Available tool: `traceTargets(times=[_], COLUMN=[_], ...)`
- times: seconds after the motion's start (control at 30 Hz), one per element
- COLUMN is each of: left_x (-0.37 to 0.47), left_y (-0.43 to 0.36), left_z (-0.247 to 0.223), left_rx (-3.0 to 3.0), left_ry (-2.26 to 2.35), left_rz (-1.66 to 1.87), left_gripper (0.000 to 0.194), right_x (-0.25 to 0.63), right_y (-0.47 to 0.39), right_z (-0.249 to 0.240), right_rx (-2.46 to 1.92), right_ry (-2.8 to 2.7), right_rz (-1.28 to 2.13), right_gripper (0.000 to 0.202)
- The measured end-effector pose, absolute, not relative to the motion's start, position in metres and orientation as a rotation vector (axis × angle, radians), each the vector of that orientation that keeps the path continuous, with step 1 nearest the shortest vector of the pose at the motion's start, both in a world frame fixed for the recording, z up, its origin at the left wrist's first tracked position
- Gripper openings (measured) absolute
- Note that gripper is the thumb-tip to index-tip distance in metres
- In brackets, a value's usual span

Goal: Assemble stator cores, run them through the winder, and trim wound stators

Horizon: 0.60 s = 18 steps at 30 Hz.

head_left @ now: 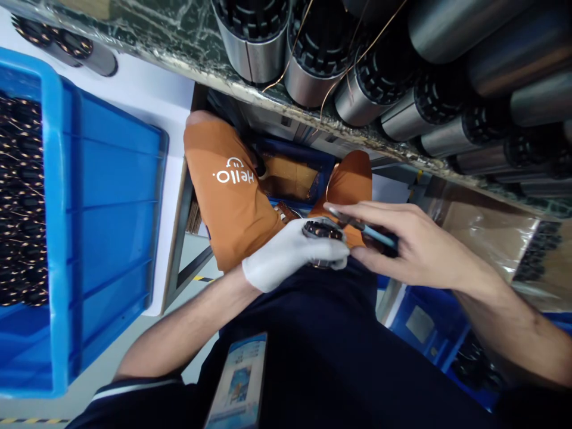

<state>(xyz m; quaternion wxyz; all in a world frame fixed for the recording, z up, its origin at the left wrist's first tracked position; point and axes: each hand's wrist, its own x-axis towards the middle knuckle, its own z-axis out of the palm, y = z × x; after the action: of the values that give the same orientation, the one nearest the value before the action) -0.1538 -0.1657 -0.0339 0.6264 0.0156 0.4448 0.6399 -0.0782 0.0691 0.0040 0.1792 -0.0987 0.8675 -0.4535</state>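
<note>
My left hand (292, 247), in a white glove, is wrapped around a wound motor core (322, 230), a black toothed ring with copper wire showing at its rim. Just to its right, my bare right hand (415, 241) has its fingers closed on a hand tool with a light blue handle (379, 235). The tool's dark front end points at the core; whether they touch I cannot tell. Both hands are above my lap, over orange trousers (236, 202). The core's lower part is hidden by the glove.
Several metal cylinders with black toothed ends (259, 56) line the worktop edge (179, 68) ahead, with loose copper wires (344, 74) hanging over. A blue crate (111, 196) at left holds wound cores (22, 202). Blue bins (424, 325) stand low at right.
</note>
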Motion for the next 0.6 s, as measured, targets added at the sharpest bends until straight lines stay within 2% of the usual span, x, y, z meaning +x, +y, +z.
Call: traceTargets(times=[0.1, 0.17, 0.23, 0.3, 0.43, 0.47, 0.5, 0.6], left_x=[-0.146, -0.141, -0.137, -0.133, -0.136, -0.14, -0.144, -0.156], left_y=[-0.156, -0.15, -0.151, -0.16, -0.195, -0.203, -0.209, -0.221], left_z=[-0.041, -0.042, -0.042, -0.041, -0.035, -0.03, -0.025, -0.001], left_rx=[-0.306, -0.363, -0.293, -0.152, 0.576, 0.857, 1.114, 1.481], left_ry=[0.698, 0.626, 0.655, 0.876, 1.838, 2.01, 2.109, 2.138], left_rz=[1.617, 1.68, 1.69, 1.697, 1.659, 1.559, 1.426, 1.075], left_gripper=[0.024, 0.023, 0.034, 0.048, 0.083, 0.08, 0.068, 0.022], right_x=[-0.08, -0.081, -0.084, -0.086, -0.086, -0.085, -0.084, -0.082], right_y=[0.062, 0.057, 0.058, 0.064, 0.073, 0.071, 0.068, 0.046], right_z=[-0.008, -0.013, -0.016, -0.016, -0.022, -0.025, -0.028, -0.037], right_rx=[-0.226, -0.161, -0.064, 0.039, 0.135, 0.13, 0.11, 0.003], right_ry=[2.501, 2.496, 2.427, 2.248, 1.705, 1.609, 1.545, 1.601], right_rz=[-1.386, -1.448, -1.534, -1.665, -1.917, -1.942, -1.953, -1.913], right_gripper=[0.087, 0.082, 0.067, 0.056, 0.053, 0.056, 0.06, 0.069])
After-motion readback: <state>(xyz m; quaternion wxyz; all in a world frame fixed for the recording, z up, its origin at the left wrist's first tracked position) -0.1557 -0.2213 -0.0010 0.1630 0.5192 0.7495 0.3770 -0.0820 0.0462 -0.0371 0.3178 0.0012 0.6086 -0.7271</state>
